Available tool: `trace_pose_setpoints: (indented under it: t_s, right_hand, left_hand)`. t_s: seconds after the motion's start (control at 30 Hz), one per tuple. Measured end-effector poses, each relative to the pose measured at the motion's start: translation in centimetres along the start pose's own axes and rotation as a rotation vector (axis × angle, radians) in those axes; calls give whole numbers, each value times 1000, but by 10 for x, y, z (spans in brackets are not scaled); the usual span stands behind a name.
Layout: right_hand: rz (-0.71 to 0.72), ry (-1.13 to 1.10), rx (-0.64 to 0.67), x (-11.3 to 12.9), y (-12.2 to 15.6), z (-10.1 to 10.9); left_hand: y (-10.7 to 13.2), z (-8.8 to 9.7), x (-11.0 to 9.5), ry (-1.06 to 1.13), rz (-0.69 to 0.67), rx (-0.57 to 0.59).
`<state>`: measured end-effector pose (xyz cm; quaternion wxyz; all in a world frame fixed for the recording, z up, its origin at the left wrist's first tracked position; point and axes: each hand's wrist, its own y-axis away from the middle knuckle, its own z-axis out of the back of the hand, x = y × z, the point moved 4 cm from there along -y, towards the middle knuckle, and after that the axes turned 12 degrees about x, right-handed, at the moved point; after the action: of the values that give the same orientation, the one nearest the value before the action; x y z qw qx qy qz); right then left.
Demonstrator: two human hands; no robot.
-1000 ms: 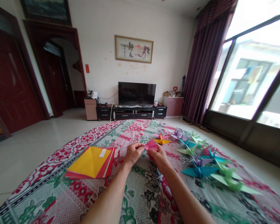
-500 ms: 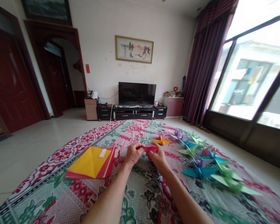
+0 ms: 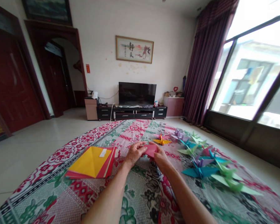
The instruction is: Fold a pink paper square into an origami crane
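A small pink folded paper (image 3: 150, 150) is held over the flowered cloth (image 3: 140, 193) by both hands. My left hand (image 3: 134, 152) pinches its left edge with thumb and fingers closed. My right hand (image 3: 161, 158) grips its right side from below, fingers closed on it. A yellow and orange paper crane (image 3: 162, 140) lies just beyond the pink paper. To the left of my left arm lies a stack of coloured paper sheets (image 3: 92, 161), a yellow sheet on top.
Several finished paper cranes in teal (image 3: 198, 171), green (image 3: 233, 183), purple and pink lie in a row on the right of the cloth. Beyond are tiled floor, a TV (image 3: 137, 93) on a low cabinet, dark doors left, curtains and a window right.
The pink paper has been turned between my fingers: it stood up as a triangle, then lay edge-on, and now shows a flat face. Both hands stay in nearly the same place.
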<state>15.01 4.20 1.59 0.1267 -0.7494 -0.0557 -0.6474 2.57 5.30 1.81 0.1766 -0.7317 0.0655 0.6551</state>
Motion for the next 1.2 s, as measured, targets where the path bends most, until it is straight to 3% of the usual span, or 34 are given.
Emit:
trace_pose_setpoints:
  t_s: [0.2, 0.4, 0.6, 0.73, 0.83, 0.93, 1.07, 1.2]
  right_hand:
    - [2, -95, -26, -2, -2, 2]
    - [-3, -314, 45, 0, -3, 1]
    - [-13, -557, 6, 3, -3, 2]
    - [-24, -386, 12, -2, -1, -2]
    - [0, -188, 56, -4, 1, -7]
    - [48, -48, 21, -2, 1, -8]
    - [86, 9, -86, 5, -1, -3]
    - [78, -15, -69, 7, -3, 3]
  left_hand:
    - [-1, 1, 2, 41, 30, 25]
    - [-1, 4, 3, 98, 42, 33]
    - [2, 6, 3, 275, 120, -94]
    - [1, 7, 4, 348, 112, -135]
    - [0, 4, 5, 340, 105, -129]
    - [-1, 0, 6, 346, 94, -90]
    - [-2, -6, 7, 357, 125, -19]
    - [-1, -6, 7, 350, 142, 21]
